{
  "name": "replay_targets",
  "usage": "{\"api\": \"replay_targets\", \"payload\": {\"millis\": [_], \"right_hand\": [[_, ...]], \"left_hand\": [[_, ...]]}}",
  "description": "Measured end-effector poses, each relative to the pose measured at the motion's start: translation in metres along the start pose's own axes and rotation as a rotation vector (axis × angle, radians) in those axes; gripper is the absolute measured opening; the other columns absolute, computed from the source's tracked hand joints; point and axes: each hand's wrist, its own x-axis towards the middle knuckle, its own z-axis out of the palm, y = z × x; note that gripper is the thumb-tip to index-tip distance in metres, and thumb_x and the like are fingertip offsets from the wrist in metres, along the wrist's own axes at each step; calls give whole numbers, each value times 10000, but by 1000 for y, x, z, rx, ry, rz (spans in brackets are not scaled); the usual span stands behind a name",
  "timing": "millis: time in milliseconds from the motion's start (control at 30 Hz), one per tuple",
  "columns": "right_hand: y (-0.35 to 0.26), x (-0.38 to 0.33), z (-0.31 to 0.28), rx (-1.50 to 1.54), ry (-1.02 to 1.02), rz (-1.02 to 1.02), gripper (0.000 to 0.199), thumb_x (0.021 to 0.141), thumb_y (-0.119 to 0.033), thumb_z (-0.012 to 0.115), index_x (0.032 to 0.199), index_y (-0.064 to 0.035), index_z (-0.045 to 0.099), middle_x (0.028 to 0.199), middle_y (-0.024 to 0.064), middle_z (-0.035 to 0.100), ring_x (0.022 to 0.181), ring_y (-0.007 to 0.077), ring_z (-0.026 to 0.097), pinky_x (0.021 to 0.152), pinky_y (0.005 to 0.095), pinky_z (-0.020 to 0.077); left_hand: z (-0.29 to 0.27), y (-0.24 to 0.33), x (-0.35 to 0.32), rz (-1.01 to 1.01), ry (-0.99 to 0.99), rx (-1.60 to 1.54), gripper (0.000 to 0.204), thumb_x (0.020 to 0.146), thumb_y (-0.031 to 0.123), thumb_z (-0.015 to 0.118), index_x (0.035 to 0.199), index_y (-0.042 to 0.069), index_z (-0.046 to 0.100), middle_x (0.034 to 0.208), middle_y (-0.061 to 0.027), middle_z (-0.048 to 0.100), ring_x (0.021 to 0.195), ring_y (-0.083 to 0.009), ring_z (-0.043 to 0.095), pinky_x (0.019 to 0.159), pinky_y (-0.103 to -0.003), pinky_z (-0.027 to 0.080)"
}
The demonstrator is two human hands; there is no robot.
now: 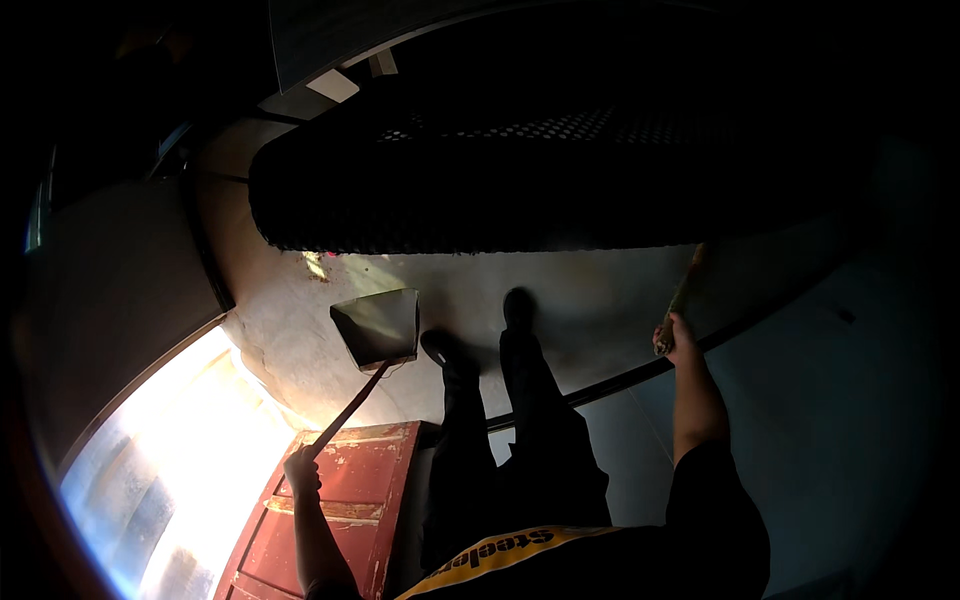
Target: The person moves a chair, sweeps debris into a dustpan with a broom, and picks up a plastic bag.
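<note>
My left hand grips the end of a long handle whose dark metal dustpan rests on the pale concrete floor, just left of my two dark shoes. My right hand is raised at the right and closed around a thin light-coloured broom stick that runs up into shadow. My legs in dark trousers stand between the two hands. The broom's head is hidden in the dark.
A large dark object with a perforated top overhangs the floor ahead. A red, worn wooden door stands open at lower left beside a bright sunlit doorway. A dark wall lies to the right.
</note>
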Motion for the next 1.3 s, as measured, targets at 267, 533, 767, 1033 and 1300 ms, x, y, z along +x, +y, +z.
{"api": "replay_targets", "payload": {"millis": [267,533,767,1033,1300], "right_hand": [[119,-131,98,-521,-14,-45,352,1042,-303,468,1317,-107,371,961,114,519,727,231,568,632,462,530],[223,-272,190,-824,-168,-11,472,1007,-286,455,1418,-143,271,911,94,516,681,180,588,572,386,560],[339,-370,319,-1000,-214,55,458,986,-298,479,1406,-161,359,818,76,545,611,168,587,512,372,543],[462,-436,440,-1016,-218,175,336,1002,-329,482,1259,-114,460,811,76,574,605,162,596,495,339,536],[503,-472,493,-932,-277,169,340,1013,-353,466,1183,-60,447,824,74,591,602,132,589,484,293,527]], "left_hand": [[-14,49,-14,19,-15,-60,208,907,236,636,879,43,709,565,30,464,399,-80,395,347,-258,285],[-54,22,65,445,44,148,336,905,268,659,1074,-15,725,903,-160,732,847,-234,700,759,-347,517],[-165,50,130,534,105,317,324,908,296,670,1061,19,741,847,-194,722,780,-309,727,676,-375,548],[-250,-29,221,725,328,275,162,912,191,657,939,49,730,705,-162,683,589,-334,664,513,-408,504],[-272,-106,266,460,366,227,224,922,215,616,1022,42,715,726,-187,683,663,-372,678,594,-464,531]]}}
